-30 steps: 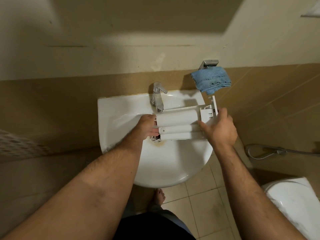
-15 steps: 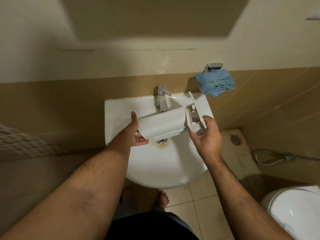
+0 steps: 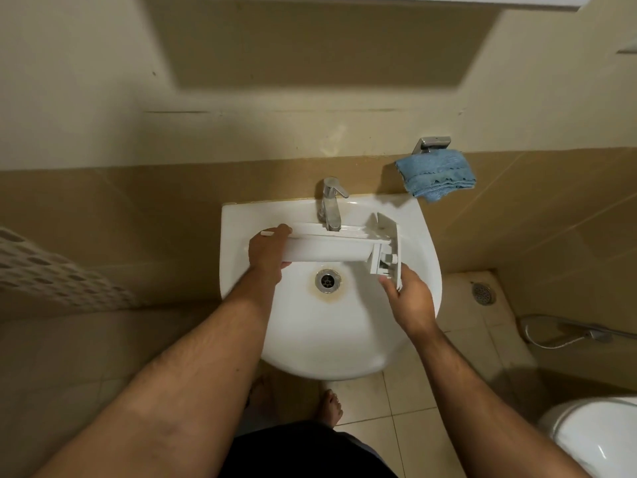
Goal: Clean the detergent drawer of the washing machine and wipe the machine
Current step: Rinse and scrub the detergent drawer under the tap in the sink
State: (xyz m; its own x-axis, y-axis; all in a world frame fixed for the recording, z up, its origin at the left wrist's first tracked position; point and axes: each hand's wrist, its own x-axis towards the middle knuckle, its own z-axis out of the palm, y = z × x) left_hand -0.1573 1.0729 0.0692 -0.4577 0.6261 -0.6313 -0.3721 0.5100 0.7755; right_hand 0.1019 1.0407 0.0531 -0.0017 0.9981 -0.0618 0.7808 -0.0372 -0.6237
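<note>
A white plastic detergent drawer lies sideways across the white sink, just under the chrome tap. My left hand grips its left end. My right hand holds the lower edge of the drawer's front panel at its right end. The drawer's underside faces me; its compartments are hidden. A folded blue cloth hangs on a wall holder right of the tap.
The sink drain shows below the drawer, ringed by a brown stain. A toilet is at the lower right, a floor drain and a spray hose lie right of the sink. A perforated basket is at the left.
The drawer has turned from tilted to level across the sink and sits closer to the tap. My left hand moved onto its left end; my right hand slid down to the front panel's lower edge.
</note>
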